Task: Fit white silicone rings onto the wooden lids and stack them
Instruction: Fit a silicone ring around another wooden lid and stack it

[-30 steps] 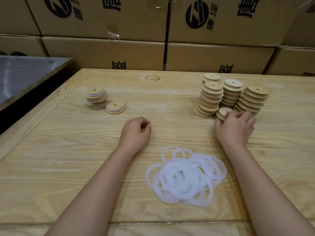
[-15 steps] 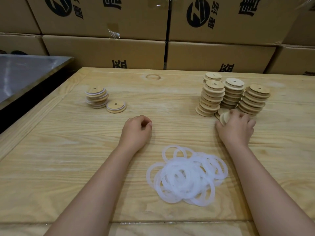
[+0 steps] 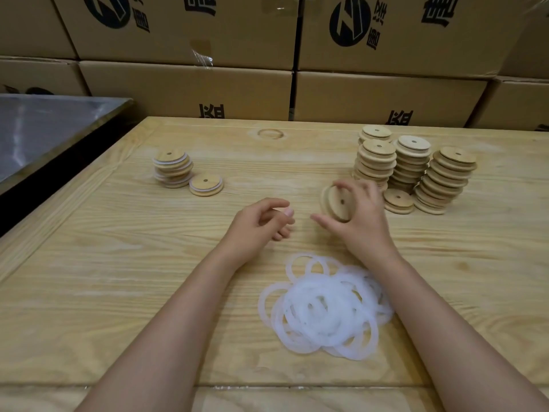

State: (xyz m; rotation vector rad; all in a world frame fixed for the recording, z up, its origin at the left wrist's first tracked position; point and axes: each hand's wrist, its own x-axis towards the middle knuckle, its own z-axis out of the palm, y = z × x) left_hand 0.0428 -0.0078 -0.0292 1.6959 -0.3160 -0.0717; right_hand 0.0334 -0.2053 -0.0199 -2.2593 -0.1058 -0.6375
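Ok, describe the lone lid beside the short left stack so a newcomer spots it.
On the far left of the wooden table stands a short, untidy stack of lids. Just to its right, the lone lid lies flat on the table by itself, unlike its stacked neighbours.

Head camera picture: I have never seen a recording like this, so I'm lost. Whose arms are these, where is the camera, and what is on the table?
There is no machine here. A person wears a camera on the head that looks forward and down, so the two bare arms are the person's own. The right hand holds one wooden lid, tilted on edge. The left hand holds nothing, its fingers loosely curled. On the wooden table, nearest the person, lies a pile of white silicone rings. At far right stand tall stacks of bare lids. At far left is a short stack of lids with white rings, with a single lid beside it. Cardboard boxes stand behind.
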